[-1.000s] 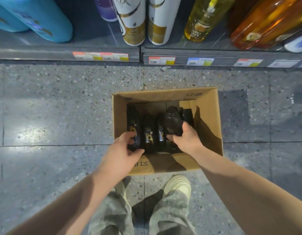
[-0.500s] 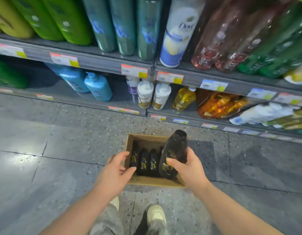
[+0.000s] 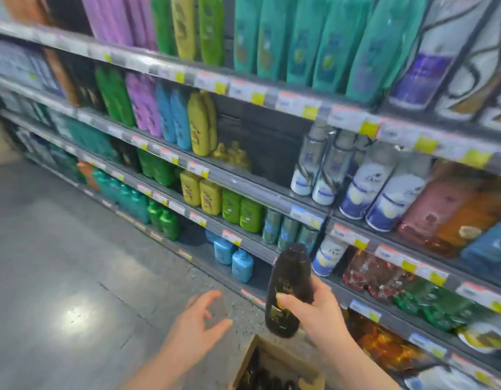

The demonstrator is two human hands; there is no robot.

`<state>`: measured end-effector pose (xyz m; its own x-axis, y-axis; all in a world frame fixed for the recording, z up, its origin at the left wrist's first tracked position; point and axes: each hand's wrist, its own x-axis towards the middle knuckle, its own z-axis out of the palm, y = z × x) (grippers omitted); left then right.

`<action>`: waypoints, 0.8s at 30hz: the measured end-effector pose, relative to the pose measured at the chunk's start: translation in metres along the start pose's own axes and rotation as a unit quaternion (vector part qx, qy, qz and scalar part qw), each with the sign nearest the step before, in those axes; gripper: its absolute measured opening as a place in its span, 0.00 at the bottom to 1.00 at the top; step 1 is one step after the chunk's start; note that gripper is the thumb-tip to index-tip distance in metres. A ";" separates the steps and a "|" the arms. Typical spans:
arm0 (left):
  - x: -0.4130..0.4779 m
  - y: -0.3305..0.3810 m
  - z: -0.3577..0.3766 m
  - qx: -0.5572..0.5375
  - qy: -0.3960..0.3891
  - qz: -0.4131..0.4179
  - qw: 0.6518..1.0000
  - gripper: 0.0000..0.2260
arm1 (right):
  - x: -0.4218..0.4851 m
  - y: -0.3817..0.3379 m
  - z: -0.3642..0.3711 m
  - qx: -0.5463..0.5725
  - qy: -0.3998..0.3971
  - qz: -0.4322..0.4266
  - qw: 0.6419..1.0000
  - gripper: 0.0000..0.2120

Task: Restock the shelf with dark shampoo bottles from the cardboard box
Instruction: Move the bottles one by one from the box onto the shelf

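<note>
One bottle (image 3: 292, 273) — right hand (image 3: 319, 316) (gripped).

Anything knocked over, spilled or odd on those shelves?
Nothing looks spilled or toppled, though the view is blurred. One gap: the shelf is bare in front between the tall yellow bottles and the silver-topped bottles.

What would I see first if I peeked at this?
The dark shampoo bottle, gripped by the right hand low in the middle above the cardboard box. Behind it, shelves packed with green, purple and blue bottles fill the view, with a bare gap in the upper middle.
</note>
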<state>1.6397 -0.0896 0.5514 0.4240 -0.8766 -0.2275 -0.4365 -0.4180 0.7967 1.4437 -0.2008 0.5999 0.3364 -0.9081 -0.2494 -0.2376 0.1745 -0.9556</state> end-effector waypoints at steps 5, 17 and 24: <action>-0.025 0.032 -0.076 0.037 0.063 0.040 0.997 0.20 | -0.006 -0.099 0.032 -0.014 -0.069 -0.102 0.992 0.15; -0.047 0.007 -0.270 0.115 0.223 0.023 0.968 0.20 | -0.021 -0.242 0.188 0.001 -0.201 -0.240 0.950 0.14; -0.021 -0.065 -0.396 0.168 0.238 0.036 0.956 0.20 | 0.002 -0.280 0.334 -0.010 -0.187 -0.247 0.951 0.11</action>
<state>1.9738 0.0510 0.7261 0.6614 -0.7315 0.1658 -0.6744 -0.4834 0.5581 1.8151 -0.1241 0.8150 0.7111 -0.6776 0.1875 0.0186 -0.2484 -0.9685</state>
